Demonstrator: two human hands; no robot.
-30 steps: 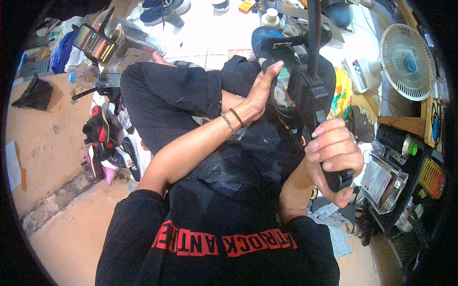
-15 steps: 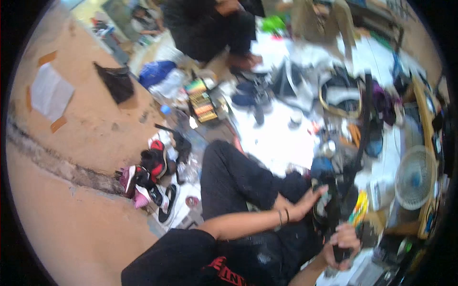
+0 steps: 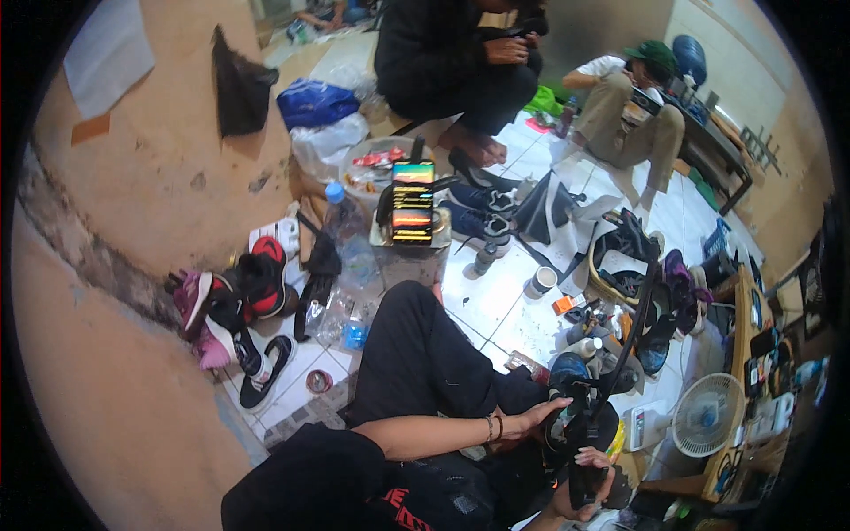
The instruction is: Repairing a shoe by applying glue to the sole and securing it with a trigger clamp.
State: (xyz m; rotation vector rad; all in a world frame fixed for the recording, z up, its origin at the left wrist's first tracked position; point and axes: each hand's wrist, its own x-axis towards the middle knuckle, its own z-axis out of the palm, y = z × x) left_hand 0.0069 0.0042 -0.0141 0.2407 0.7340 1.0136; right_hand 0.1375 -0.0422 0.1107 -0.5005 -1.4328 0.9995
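Curls the right hand (image 3: 606,482) around the handle of a black bar clamp (image 3: 584,486); rests an outstretched left hand (image 3: 542,414) against the blue-toed shoe (image 3: 567,368), beside black-trousered legs (image 3: 429,367). Cannot make out the left hand's grip.

Since a second ago the view has swung: the phone (image 3: 413,202) has gone from ten o'clock to just short of twelve, and the fan (image 3: 708,414) from two to four. Both hands now sit at five o'clock, the left hand (image 3: 536,414) having been at one and the right hand (image 3: 604,487) near three. A crouching person (image 3: 456,71) has come in at twelve, a seated one (image 3: 617,133) at two.
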